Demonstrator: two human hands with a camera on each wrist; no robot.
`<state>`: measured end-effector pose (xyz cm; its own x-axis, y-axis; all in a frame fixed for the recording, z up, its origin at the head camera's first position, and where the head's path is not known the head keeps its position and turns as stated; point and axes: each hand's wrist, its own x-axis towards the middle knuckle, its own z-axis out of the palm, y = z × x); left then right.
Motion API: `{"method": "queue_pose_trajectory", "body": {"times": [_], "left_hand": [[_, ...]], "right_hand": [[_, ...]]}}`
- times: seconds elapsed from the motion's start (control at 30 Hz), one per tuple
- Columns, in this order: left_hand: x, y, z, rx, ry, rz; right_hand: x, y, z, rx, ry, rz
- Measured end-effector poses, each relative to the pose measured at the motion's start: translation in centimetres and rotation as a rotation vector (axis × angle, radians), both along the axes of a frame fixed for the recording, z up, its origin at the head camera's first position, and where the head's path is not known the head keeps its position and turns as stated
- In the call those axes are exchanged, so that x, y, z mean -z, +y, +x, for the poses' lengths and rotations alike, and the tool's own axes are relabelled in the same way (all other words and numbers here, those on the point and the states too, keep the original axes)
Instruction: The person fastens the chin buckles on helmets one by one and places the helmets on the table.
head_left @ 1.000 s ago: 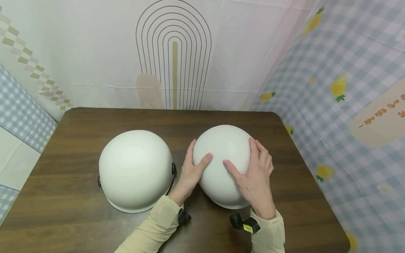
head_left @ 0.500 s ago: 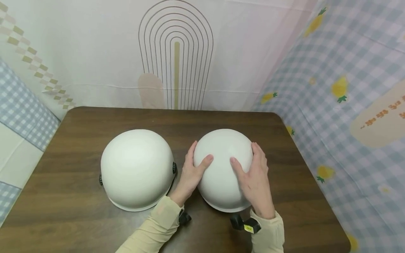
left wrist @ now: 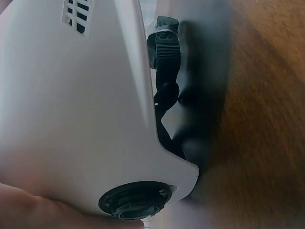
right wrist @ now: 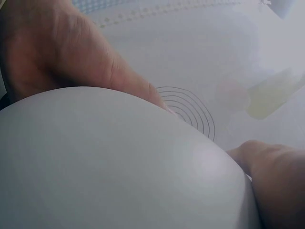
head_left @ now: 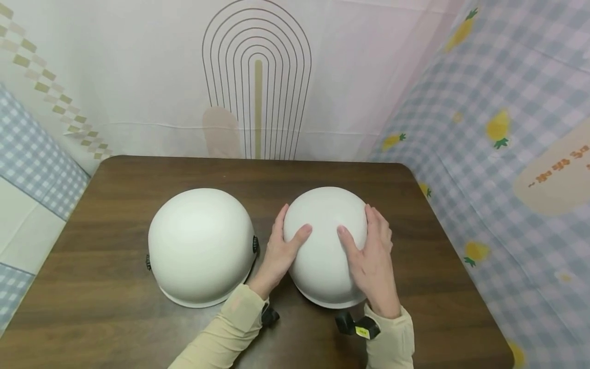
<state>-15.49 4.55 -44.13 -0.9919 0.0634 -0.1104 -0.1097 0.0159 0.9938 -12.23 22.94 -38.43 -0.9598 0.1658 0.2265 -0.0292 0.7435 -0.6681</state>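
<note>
Two white hard-shell helmets stand dome-up on the table. I hold the right helmet (head_left: 326, 256) between both hands. My left hand (head_left: 278, 256) grips its left side, with the thumb on the near face of the dome and the fingers along its side. Opposite it, my right hand (head_left: 372, 261) grips the right side in the same way. A slotted vent (left wrist: 78, 16), a dark webbing strap (left wrist: 167, 52) and a round black side fitting (left wrist: 136, 199) show in the left wrist view. Untouched, the left helmet (head_left: 200, 246) sits beside my left forearm.
The brown wooden table (head_left: 115, 328) has rounded far corners. Behind it hangs a white patterned cloth (head_left: 350, 66), and a blue checked cloth (head_left: 461, 128) hangs along the right side. Black side fittings (head_left: 255, 244) jut from the left helmet.
The right helmet has tipped and shifted slightly toward me, between both hands. My right hand has slid its hold a little on the dome. The left helmet stays put.
</note>
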Motion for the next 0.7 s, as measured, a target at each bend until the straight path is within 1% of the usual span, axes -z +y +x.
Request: {"method": "queue_pose_trajectory", "body": {"times": [0.2, 0.37, 0.47, 0.63, 0.7], "left_hand": [[0.1, 0.2, -0.4, 0.017, -0.003, -0.009], [0.2, 0.4, -0.7, 0.029, 0.0, -0.018], [0.2, 0.6, -0.8, 0.033, 0.004, -0.03], [0.1, 0.7, -0.9, 0.041, 0.029, -0.069], [0.1, 0.7, -1.0, 0.043, 0.036, -0.08]], "right_hand": [[0.2, 0.2, -0.1, 0.029, -0.003, -0.029], [0.7, 0.4, -0.1, 0.05, -0.026, -0.051], [0.9, 0.6, -0.1, 0.056, -0.065, -0.068], [1.1, 1.0, -0.2, 0.061, -0.164, -0.077], [1.2, 1.1, -0.2, 0.058, -0.186, -0.076]]}}
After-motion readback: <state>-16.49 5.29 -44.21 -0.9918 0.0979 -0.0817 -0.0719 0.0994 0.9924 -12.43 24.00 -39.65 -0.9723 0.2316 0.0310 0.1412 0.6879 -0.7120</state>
